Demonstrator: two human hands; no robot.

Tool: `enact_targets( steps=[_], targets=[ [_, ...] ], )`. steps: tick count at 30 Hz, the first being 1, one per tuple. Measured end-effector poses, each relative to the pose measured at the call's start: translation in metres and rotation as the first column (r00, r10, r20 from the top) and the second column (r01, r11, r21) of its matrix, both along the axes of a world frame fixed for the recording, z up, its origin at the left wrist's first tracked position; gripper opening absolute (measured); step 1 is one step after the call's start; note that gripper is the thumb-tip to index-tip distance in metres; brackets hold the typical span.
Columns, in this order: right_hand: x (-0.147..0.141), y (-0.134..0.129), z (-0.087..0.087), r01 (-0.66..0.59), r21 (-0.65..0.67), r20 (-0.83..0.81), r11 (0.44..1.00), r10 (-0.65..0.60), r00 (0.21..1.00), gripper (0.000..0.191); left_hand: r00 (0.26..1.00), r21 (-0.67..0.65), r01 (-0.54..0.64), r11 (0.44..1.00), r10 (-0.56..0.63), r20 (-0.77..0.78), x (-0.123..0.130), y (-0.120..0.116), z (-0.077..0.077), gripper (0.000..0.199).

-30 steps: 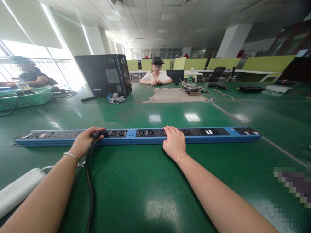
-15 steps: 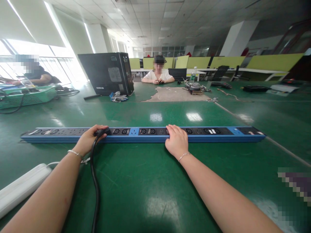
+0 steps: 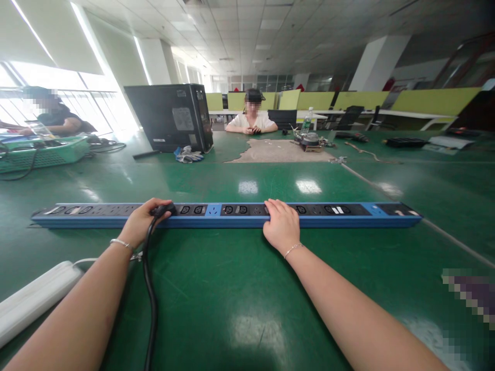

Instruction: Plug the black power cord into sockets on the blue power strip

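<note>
The black plug [image 3: 165, 209], clamped in the left hand [image 3: 142, 221] at the blue power strip [image 3: 228, 222] on the bench [image 3: 216, 288], is best kept straight while the right hand [image 3: 281, 220], its grip unclear, rests on the strip.

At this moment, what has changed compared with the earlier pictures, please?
Only the view has shifted: since the first picture, things appear slightly farther right. Nothing was visibly taken hold of or let go. The left hand still holds the black plug at the blue power strip; the right hand still rests on the strip.
</note>
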State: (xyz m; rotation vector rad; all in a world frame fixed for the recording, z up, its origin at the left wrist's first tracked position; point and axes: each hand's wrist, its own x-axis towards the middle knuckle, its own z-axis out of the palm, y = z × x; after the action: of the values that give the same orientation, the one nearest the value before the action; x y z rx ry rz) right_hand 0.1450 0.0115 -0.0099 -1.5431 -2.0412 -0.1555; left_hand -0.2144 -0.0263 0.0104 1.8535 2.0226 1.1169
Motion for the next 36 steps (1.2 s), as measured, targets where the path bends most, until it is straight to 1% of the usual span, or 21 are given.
enact_targets(
  steps=[4, 9, 12, 18, 22, 28, 31, 36],
  targets=[
    [-0.0001, 0.0002, 0.0, 0.0, -0.003, 0.001, 1.0, 0.0, 1.0, 0.052, 1.0, -0.002, -0.022, 1.0, 0.022, -0.019, -0.0003, 0.0013, -0.0009, 0.051],
    [-0.0001, 0.0005, -0.0003, -0.001, 0.002, -0.001, 1.0, 0.001, 1.0, 0.053, 1.0, 0.019, -0.001, 1.0, 0.001, -0.003, -0.0008, 0.0009, -0.0029, 0.052],
    [0.0001, 0.0005, -0.0004, 0.0, 0.001, 0.006, 1.0, 0.0, 1.0, 0.052, 0.999, 0.032, 0.001, 0.999, -0.003, 0.043, 0.0011, 0.0001, -0.0029, 0.053],
    [0.0002, 0.0003, -0.0005, 0.003, 0.005, 0.004, 1.0, -0.003, 1.0, 0.052, 0.981, 0.022, 0.019, 1.0, -0.023, 0.191, 0.0042, -0.0013, 0.0005, 0.06],
    [-0.0002, 0.0, -0.0002, 0.004, 0.002, 0.005, 1.0, -0.004, 1.0, 0.052, 0.972, 0.011, 0.028, 1.0, -0.03, 0.231, 0.005, -0.002, 0.0027, 0.061],
    [-0.0005, -0.0004, 0.0003, 0.004, 0.0, 0.007, 1.0, -0.004, 1.0, 0.053, 0.96, 0.041, 0.017, 0.999, -0.028, 0.277, 0.0075, -0.003, 0.0028, 0.058],
    [-0.0003, -0.0001, 0.0001, 0.003, -0.001, 0.0, 1.0, -0.003, 1.0, 0.053, 0.962, 0.046, 0.022, 0.999, -0.034, 0.273, 0.0065, -0.0023, 0.0012, 0.056],
    [-0.0002, 0.0, -0.0001, 0.001, 0.002, -0.002, 1.0, -0.001, 1.0, 0.052, 0.975, 0.06, 0.012, 0.998, -0.025, 0.22, 0.0044, -0.0004, -0.0026, 0.055]
  ],
)
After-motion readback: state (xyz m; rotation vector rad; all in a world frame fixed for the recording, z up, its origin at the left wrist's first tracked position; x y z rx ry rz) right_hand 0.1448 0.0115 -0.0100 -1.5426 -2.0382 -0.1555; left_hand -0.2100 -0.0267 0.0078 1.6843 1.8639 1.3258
